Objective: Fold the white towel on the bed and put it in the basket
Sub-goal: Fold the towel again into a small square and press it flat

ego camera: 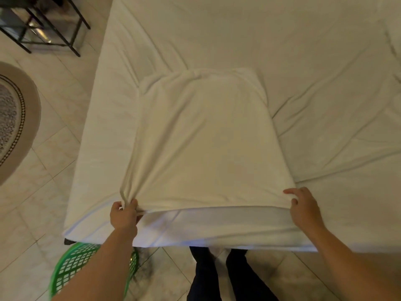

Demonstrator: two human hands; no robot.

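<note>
A white towel point(201, 137) lies folded over on the bed point(303, 61), its near edge along the mattress front. My left hand point(124, 215) pinches the towel's near left corner, bunching the cloth. At the near right corner my right hand point(303, 208) rests on the towel's edge, fingers curled on it. A green lattice basket point(71, 268) stands on the floor at the bed's near left corner, partly hidden by my left forearm.
Pale tiled floor point(43, 181) runs along the bed's left side. A round patterned rug point(13, 122) lies at the far left. A black metal frame table point(43, 25) stands at the top left. My dark-trousered legs point(221, 276) are at the bed's front edge.
</note>
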